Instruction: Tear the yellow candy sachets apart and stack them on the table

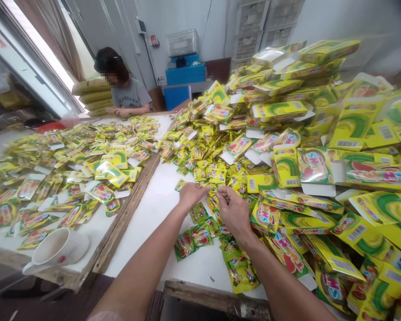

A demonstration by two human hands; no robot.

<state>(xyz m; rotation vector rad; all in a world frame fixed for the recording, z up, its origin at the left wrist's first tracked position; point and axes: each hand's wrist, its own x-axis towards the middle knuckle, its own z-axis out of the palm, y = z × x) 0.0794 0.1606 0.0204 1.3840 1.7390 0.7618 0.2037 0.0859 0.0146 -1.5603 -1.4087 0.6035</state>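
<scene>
Bending inward at the clock's centre, the left hand (193,195) and right hand (234,211) curl over small packets (200,234); fingertips pinched, grip on a packet cannot be told. Packets run from 12 to 6 o'clock. Edges: wooden strip (120,229) at 8, table edge (203,294) at 6. Bare white tabletop (145,218) at 8, inside the strip; boxes (316,167) crowd 1 to 5. Labels: bright lettering, full name not legible; barcodes, watermelon pictures. Counts: hands, two; cup (55,249) at 8, one; seated co-worker (130,91) at 11, one; packets and boxes, too many to count.
</scene>
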